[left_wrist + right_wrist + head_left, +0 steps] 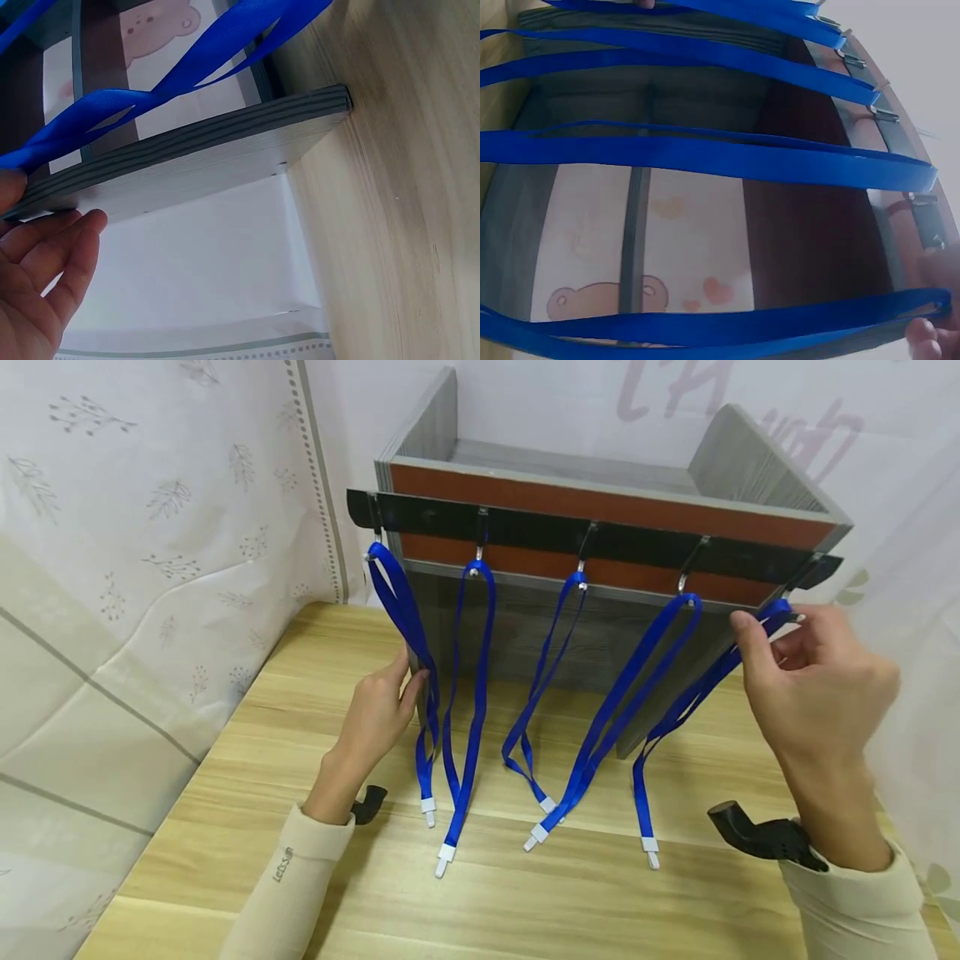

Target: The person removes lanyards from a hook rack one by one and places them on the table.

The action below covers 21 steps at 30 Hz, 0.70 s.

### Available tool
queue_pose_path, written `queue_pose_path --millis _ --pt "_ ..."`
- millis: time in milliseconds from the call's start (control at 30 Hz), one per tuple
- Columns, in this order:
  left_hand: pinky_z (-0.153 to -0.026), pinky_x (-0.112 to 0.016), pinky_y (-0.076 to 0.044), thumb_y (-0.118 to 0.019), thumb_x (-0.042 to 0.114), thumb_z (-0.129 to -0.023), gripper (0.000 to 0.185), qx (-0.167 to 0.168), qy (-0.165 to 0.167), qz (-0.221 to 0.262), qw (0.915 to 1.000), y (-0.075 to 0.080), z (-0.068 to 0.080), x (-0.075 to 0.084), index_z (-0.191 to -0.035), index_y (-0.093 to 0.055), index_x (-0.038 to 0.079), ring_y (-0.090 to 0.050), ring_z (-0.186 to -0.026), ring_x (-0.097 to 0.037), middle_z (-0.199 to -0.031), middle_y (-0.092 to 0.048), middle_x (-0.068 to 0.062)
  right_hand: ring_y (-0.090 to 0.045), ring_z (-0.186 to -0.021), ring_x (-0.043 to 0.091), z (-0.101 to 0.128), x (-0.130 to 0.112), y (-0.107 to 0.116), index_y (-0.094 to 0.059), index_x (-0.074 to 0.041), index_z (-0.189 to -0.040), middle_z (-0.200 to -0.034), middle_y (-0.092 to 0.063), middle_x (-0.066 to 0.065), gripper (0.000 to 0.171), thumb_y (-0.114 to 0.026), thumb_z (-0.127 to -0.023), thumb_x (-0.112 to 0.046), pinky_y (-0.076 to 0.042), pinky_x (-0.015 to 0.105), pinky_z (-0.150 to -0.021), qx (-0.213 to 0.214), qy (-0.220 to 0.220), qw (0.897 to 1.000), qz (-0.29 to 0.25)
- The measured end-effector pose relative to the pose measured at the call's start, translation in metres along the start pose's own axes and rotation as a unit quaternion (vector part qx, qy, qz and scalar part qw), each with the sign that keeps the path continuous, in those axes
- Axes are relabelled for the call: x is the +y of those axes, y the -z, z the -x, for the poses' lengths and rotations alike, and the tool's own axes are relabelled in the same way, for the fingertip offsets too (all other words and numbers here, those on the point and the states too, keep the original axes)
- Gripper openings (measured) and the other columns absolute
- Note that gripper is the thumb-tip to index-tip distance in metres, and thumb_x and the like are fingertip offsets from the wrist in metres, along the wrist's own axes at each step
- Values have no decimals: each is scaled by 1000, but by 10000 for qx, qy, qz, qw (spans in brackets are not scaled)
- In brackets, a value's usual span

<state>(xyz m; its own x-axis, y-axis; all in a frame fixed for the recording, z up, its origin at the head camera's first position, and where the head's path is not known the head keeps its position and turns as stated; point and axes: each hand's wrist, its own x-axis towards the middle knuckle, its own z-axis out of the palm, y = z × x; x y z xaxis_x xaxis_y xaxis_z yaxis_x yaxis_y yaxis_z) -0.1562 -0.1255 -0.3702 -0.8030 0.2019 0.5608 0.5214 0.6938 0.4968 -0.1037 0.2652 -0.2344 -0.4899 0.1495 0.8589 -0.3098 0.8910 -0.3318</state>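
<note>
Blue lanyards hang from a black hook rail [600, 537] on the grey box [570, 468], upper centre of the frame. Left hand [378, 714] rests relaxed fingers against the leftmost lanyard [408, 627] and the box edge, its grip loose around nothing. Right hand [813, 681], at the right edge, pinches the rightmost lanyard [697, 693] near its hook.

Both arms reach forward in pale sleeves. The left hand [382, 710] is low, its fingers straight and close together, pointing up. The right hand [813, 681] is held higher, its wrist bent, its thumb and fingers curled in to pinch something.
</note>
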Motion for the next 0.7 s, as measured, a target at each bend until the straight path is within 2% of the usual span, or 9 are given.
queue_pose_path --millis 33,133,233,367,533,633,700 --pt "-55 -34 -47 -58 12 -101 41 14 17 2 10000 0 0 0 -141 -49 6 -55 -59 -20 -88 -72 -14 -32 -65 -33 -1 -2 0 -69 8 -88 -63 -63 23 45 -71 -87 -37 -25 2 -59 -27 22 9999 162" --pt "-54 -34 -46 -58 10 -100 39 46 57 57 10000 0 1 0 -139 -51 5 -55 -59 -21 -89 -72 -15 -28 -63 -33 -4 -6 2 -69 7 -82 -61 -64 21 38 -67 -91 -31 -21 4 -56 -222 56 9989 421" --pt "-54 -32 -44 -58 9 -100 41 76 26 96 9999 0 2 0 -140 -50 4 -53 -57 -19 -90 -73 -15 -28 -56 -29 -8 -6 8 -71 7 -83 -51 -59 -11 29 -66 -91 -20 -21 3 -53 -430 -50 9987 259" --pt "-52 -31 -42 -58 9 -100 44 89 -60 116 9999 0 1 1 -143 -48 5 -51 -56 -18 -91 -73 -15 -34 -48 -22 -14 -1 19 -72 13 -87 -62 -43 -43 20 -67 -90 -7 -24 2 -47 -732 -126 9961 -467" --pt "-52 -31 -42 -58 8 -100 42 98 -67 159 9998 1 -1 1 -140 -49 5 -51 -56 -18 -91 -73 -15 -43 -42 -11 -18 3 28 -70 16 -88 -58 -55 -29 18 -67 -89 -2 -31 6 -41 -1036 -436 9824 -1495" --pt "-54 -31 -43 -58 9 -100 39 87 -60 150 9998 1 -2 2 -138 -51 5 -53 -58 -19 -91 -73 -14 -43 -41 -6 -17 4 31 -69 17 -91 -60 -57 -23 18 -68 -89 -1 -33 8 -41 -1100 -618 9776 -1686" --pt "-54 -31 -44 -58 9 -100 40 54 -59 152 9999 1 -3 2 -139 -51 5 -54 -59 -19 -92 -73 -14 -41 -42 -6 -16 5 32 -69 16 -93 -62 -56 -24 18 -68 -90 -2 -33 7 -42 -1143 -597 9797 -1538"
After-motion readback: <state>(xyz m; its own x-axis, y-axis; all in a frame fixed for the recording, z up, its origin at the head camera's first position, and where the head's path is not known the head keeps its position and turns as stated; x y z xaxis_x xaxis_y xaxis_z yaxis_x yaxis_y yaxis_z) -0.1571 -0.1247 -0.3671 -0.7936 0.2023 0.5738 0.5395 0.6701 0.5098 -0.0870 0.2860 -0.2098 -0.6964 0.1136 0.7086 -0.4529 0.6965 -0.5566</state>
